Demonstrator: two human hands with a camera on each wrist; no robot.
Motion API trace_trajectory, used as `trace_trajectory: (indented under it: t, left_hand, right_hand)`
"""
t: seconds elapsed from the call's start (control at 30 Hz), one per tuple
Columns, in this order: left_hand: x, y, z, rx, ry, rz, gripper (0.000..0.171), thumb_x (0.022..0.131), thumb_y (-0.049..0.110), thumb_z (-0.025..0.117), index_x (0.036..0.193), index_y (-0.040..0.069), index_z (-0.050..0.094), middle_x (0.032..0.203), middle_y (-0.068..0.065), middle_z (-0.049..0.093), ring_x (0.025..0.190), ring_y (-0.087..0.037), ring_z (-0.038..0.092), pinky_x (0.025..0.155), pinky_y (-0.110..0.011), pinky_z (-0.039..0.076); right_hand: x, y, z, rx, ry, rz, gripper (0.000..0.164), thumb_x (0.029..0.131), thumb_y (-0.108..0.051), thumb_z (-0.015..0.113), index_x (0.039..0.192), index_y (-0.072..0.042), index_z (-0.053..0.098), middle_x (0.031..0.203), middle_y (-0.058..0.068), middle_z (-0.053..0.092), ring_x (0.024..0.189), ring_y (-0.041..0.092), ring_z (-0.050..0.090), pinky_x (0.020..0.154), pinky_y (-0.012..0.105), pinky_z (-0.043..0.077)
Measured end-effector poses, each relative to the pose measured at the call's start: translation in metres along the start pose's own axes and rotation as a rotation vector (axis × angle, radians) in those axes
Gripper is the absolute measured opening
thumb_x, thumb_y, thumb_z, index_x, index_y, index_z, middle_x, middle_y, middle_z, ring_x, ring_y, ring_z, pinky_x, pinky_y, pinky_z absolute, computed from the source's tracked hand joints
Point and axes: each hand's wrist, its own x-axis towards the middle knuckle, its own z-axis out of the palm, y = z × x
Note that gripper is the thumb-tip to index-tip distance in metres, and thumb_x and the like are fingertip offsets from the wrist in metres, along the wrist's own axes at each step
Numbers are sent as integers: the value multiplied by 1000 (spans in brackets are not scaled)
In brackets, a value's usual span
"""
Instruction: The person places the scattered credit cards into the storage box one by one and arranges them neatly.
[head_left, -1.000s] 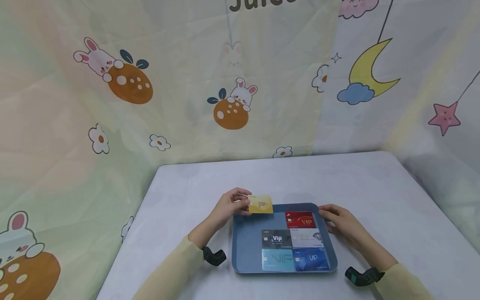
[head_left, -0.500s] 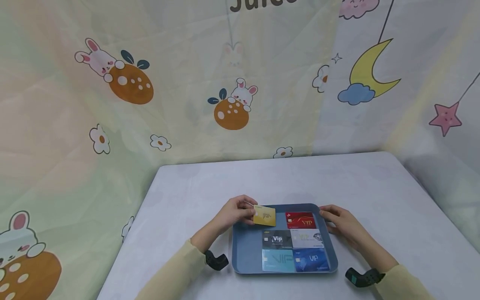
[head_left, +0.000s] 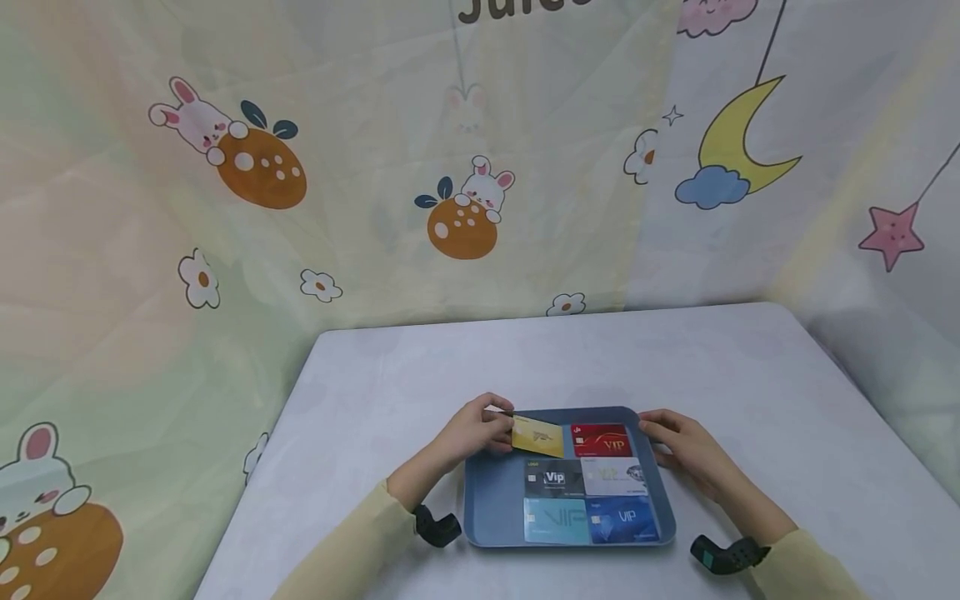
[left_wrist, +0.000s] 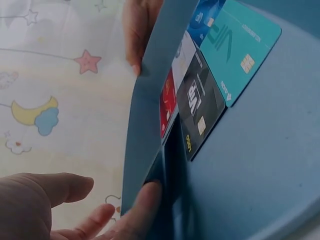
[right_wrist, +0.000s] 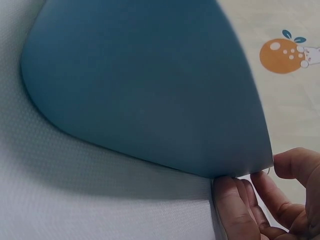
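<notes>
A blue-grey tray (head_left: pixel 493 510) holds several VIP cards: red (head_left: pixel 600 440), white (head_left: pixel 611 475), black (left_wrist: pixel 200 107), teal (left_wrist: pixel 240 50) and dark blue (head_left: pixel 622 518). My left hand (head_left: pixel 480 427) is at the left edge of a yellow card (head_left: pixel 540 435), which lies tilted over the tray's far part beside the red one. In the left wrist view a fingertip (left_wrist: pixel 150 195) touches the card's raised edge, and the thumb (left_wrist: pixel 70 187) stands apart from it. At the far right corner, my right hand (head_left: pixel 686 442) pinches the tray's rim, with fingers along its outer side.
The tray stands on a white-covered table (head_left: pixel 405 367). Behind it hangs a backdrop (head_left: pixel 375 217) printed with rabbits, flowers and a moon. Each wrist wears a black device, one on the left (head_left: pixel 437 528) and one on the right (head_left: pixel 727 556).
My left hand has brought the yellow card down and rightward into the tray, up to the red card. The thumb now stands off the card. My right hand keeps its place on the rim.
</notes>
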Motion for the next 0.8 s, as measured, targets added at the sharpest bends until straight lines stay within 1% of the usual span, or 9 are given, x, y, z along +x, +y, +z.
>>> trace_trajectory:
  t: [0.13, 0.27, 0.47, 0.7, 0.8]
  left_hand:
    - [-1, 0, 4, -10, -15, -38, 35, 102, 19, 64, 131, 1, 55, 121, -22, 70, 98, -30, 76, 83, -38, 65]
    - [-2, 0, 8, -7, -20, -61, 38, 102, 21, 65, 132, 1, 55, 119, -21, 69, 101, -31, 76, 83, -36, 64]
    - [-5, 1, 10, 5, -23, -71, 42, 102, 25, 64, 135, 1, 54, 120, -20, 69, 107, -32, 74, 87, -39, 64]
    - [-9, 3, 10, 70, 1, -57, 36, 103, 25, 62, 131, 4, 58, 121, -20, 70, 111, -33, 72, 90, -44, 63]
    - [-11, 4, 8, 76, 8, -54, 35, 103, 26, 62, 130, 5, 59, 121, -20, 70, 112, -33, 72, 92, -46, 62]
  right_hand:
    - [0, 1, 0, 1, 1, 5, 60, 106, -38, 58, 145, 6, 47, 147, 30, 50, 125, 33, 56, 88, 25, 61]
    - [0, 1, 1, -7, 3, 4, 60, 106, -38, 57, 145, 6, 47, 147, 30, 50, 126, 35, 56, 89, 27, 61]
    - [1, 2, 4, -7, 10, -3, 60, 106, -38, 58, 144, 6, 48, 146, 30, 51, 125, 35, 57, 90, 28, 61]
    - [3, 0, 6, 4, 4, -1, 60, 106, -39, 58, 145, 6, 47, 146, 30, 51, 125, 33, 57, 89, 27, 61]
    - [3, 0, 6, 8, 1, -2, 60, 106, -38, 58, 145, 6, 47, 147, 29, 51, 125, 33, 57, 89, 26, 61]
